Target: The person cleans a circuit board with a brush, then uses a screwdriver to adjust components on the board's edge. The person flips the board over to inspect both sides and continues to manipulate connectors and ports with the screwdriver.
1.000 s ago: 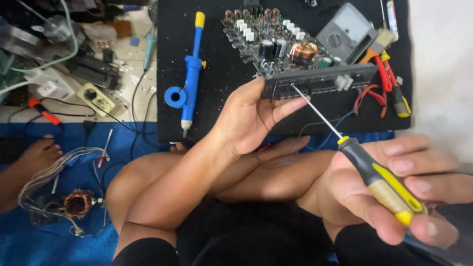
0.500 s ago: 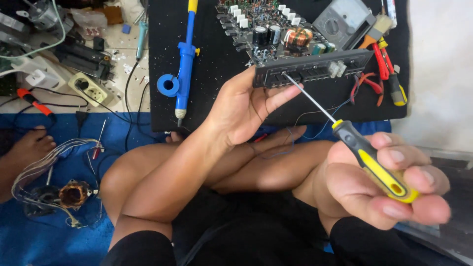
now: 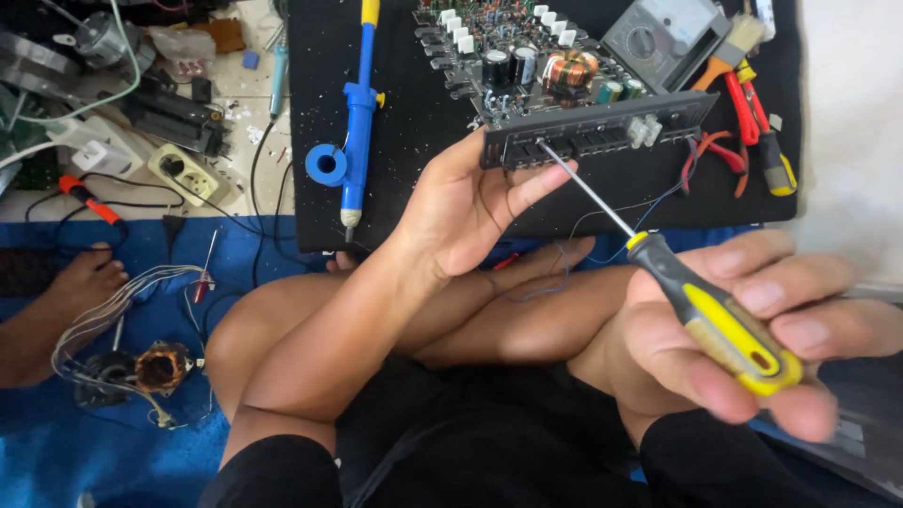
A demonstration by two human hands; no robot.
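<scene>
My right hand point(image 3: 743, 329) was clamped around the screwdriver point(image 3: 715, 315), its tip at the front panel of the circuit board point(image 3: 564, 103) on the black mat point(image 3: 423, 141). My left hand point(image 3: 461, 202) gripped that panel's edge. Held at that slant, I judged the tip could slip and jab my left fingers.

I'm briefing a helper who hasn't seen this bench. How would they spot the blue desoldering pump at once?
Start at the black mat at the top of the view. Along its left side, left of the circuit board that the left hand steadies, lies the desoldering pump. It is the only long blue tube there, with a yellow top end and a blue ring on its side.
</scene>
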